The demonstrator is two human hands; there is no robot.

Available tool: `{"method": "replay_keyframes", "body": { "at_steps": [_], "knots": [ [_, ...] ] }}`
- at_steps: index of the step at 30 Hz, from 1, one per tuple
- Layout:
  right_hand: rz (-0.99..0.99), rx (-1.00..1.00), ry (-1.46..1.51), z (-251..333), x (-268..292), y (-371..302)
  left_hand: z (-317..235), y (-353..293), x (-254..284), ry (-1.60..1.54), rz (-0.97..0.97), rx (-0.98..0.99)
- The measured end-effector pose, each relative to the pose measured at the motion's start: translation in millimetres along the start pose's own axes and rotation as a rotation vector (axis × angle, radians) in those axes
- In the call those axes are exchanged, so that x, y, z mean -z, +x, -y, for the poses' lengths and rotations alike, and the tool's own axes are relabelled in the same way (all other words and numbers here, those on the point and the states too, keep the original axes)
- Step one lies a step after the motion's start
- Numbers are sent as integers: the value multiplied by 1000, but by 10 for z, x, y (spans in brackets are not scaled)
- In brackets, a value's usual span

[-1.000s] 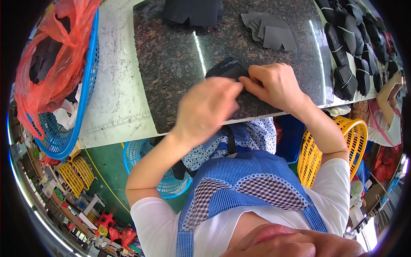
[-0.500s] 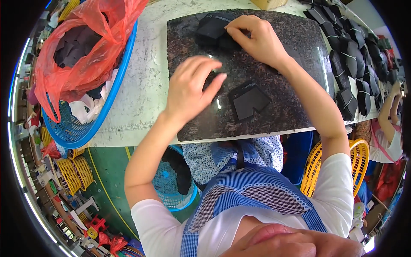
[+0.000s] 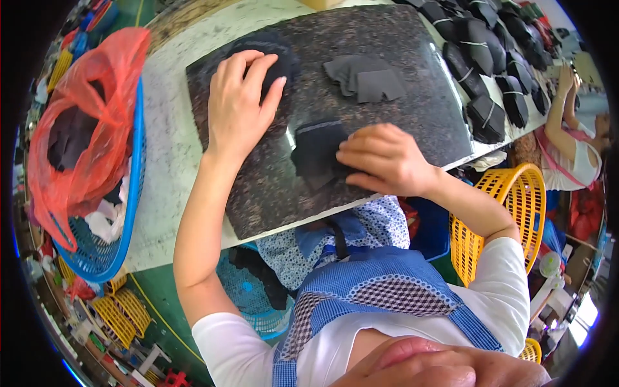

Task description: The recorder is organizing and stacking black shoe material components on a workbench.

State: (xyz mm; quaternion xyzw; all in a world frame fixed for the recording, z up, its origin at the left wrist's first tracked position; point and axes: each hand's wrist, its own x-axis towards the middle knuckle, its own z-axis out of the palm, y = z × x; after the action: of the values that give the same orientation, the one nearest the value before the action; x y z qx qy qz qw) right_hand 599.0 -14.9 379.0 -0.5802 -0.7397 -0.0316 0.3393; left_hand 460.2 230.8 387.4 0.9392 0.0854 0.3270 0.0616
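**Both hands flat on dark fabric pieces**

The grip of the left hand (image 3: 240, 103) is spread apart, fingers splayed and palm down over a rounded black piece (image 3: 278, 57) near the far left of the dark speckled slab (image 3: 400, 45). The right hand (image 3: 385, 161) lies with fingers together and pressed flat, clamped on nothing, pinning a dark fabric piece (image 3: 317, 149) at the middle of the slab. A small stack of grey cut pieces (image 3: 364, 76) lies beyond it. The slab rests on a pale surface (image 3: 164, 168). A blue basket (image 3: 126, 213) with a red plastic bag (image 3: 84, 129) sits at the left; a yellow basket (image 3: 516, 200) stands at the right.
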Motion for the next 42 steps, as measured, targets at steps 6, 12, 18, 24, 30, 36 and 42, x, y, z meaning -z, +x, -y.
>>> {"method": "replay_keyframes", "body": {
  "at_steps": [6, 12, 18, 24, 30, 36, 42],
  "knots": [
    [-140, -423, -126, -599, 224, 48, -512, 87, -434, -300, 167, -167],
    [-9, -359, -103, -808, 200, 97, -582, 163, -617, -463, 272, 11],
    [-388, -653, 521, -721, 432, 1, -535, 111, -601, -354, 269, -81],
    [-93, -375, 276, -114, 484, 49, -922, 46, 0, -694, 376, 205],
    [731, -801, 851, 289, 336, -210, -1034, -899, 515, -1071, 786, 757],
    [229, -966, 769, 83, 113, 264, -697, -627, 403, -1031, 456, 1004],
    [379, -1034, 662, -49, -18, 284, -600, -668, 237, -998, 578, 1022]
  ]
}}
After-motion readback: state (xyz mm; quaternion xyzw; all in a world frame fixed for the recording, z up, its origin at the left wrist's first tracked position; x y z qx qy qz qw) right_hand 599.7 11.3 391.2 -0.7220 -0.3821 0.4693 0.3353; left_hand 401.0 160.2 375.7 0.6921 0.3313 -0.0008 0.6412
